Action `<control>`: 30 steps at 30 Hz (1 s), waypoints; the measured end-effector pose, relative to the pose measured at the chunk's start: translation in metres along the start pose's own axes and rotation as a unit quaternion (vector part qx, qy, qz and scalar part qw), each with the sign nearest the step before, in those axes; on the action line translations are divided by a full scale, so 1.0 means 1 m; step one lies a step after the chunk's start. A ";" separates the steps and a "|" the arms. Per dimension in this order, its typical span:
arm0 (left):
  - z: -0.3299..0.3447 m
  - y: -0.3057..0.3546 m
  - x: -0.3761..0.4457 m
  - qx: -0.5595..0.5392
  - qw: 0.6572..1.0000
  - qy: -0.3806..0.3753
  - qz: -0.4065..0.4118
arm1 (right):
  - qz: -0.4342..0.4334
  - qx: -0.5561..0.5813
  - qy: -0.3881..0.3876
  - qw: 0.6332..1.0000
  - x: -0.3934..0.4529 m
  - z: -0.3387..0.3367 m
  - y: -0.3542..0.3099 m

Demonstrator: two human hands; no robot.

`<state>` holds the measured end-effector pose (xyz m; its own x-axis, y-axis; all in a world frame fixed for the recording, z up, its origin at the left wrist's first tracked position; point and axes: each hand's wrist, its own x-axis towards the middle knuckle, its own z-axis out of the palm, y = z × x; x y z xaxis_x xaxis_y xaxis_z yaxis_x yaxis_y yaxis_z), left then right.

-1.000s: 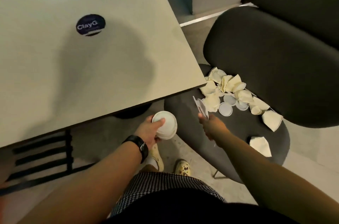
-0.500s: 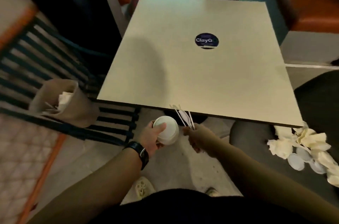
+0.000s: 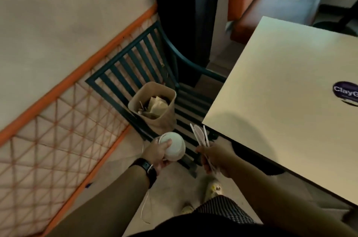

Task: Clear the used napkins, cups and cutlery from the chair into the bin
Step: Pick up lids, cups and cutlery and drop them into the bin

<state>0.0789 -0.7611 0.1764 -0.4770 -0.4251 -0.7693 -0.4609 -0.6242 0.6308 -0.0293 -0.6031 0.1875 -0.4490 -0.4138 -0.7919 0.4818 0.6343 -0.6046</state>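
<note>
Now the left hand (image 3: pixel 157 153) grips a white paper cup (image 3: pixel 174 145), the right hand (image 3: pixel 215 157) clamps plastic cutlery (image 3: pixel 200 136), both near the brown bin (image 3: pixel 155 108).

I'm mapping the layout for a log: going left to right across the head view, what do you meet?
Orange rope netting → brown bin → white cup in the left hand → plastic cutlery in the right hand → table → sticker.

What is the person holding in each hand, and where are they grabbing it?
The left hand grips a white cup round its side. The right hand holds white plastic cutlery by the handles.
</note>
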 end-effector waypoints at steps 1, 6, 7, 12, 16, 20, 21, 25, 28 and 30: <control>-0.003 0.005 0.005 -0.007 1.000 0.010 -0.002 | 0.007 0.000 -0.001 1.000 0.007 0.003 -0.010; -0.017 0.033 0.040 -0.040 0.998 0.038 -0.012 | 0.068 0.025 -0.061 0.996 0.056 0.012 -0.054; -0.020 0.042 0.048 -0.052 0.997 0.050 -0.015 | 0.081 0.012 -0.072 0.994 0.071 0.015 -0.065; -0.039 0.072 0.080 -0.091 0.992 0.086 -0.020 | 0.131 0.014 -0.080 0.988 0.122 0.035 -0.107; -0.053 0.094 0.105 -0.127 0.986 0.098 -0.031 | 0.170 0.030 -0.104 0.980 0.159 0.049 -0.144; -0.080 0.111 0.134 -0.117 0.987 0.098 -0.058 | 0.225 0.043 -0.152 0.962 0.209 0.075 -0.179; -0.087 0.117 0.141 -0.116 0.987 0.095 -0.065 | 0.240 0.044 -0.158 0.957 0.223 0.083 -0.188; -0.121 0.137 0.177 -0.092 0.988 0.083 -0.089 | 0.250 0.157 -0.140 0.945 0.266 0.111 -0.232; -0.143 0.155 0.210 -0.075 0.989 0.064 -0.109 | 0.187 0.236 -0.063 0.951 0.295 0.117 -0.246; -0.150 0.166 0.227 -0.080 0.989 0.050 -0.116 | 0.177 0.199 -0.017 0.964 0.302 0.116 -0.238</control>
<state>0.0065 -1.0594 0.0911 -0.2930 -0.3164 -0.9023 -0.4216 -0.8042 0.4189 -0.1920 -0.9548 0.0827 -0.1825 -0.2422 -0.9529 0.8534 0.4423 -0.2758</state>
